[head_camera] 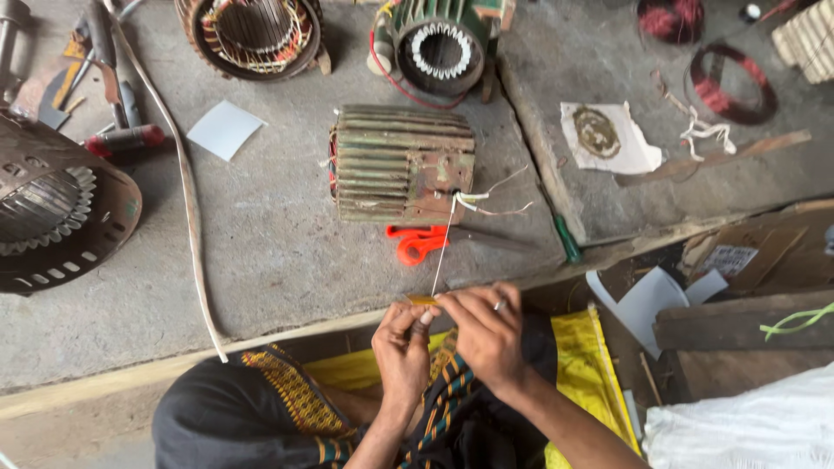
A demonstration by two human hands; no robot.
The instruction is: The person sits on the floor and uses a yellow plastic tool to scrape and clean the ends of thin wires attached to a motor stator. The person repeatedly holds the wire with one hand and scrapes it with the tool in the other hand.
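Observation:
My left hand [401, 347] and my right hand [486, 330] meet just below the edge of the concrete slab [278, 243]. Together they pinch a small yellow sleeve piece [423, 300] on the end of a thin white lead wire [445, 247]. That wire runs up to a finned green motor stator [402, 163] lying on its side on the slab. Orange-handled scissors [417, 241] lie just in front of the stator. A ring shows on a finger of my right hand.
Two other stators [252, 35] [441, 48] stand at the back, a rusty housing [52, 213] at left. Pliers and tools [117, 104], a white paper square [224, 128], a long white cable [193, 217], red wire coils [728, 82] and a green screwdriver [566, 245] lie around.

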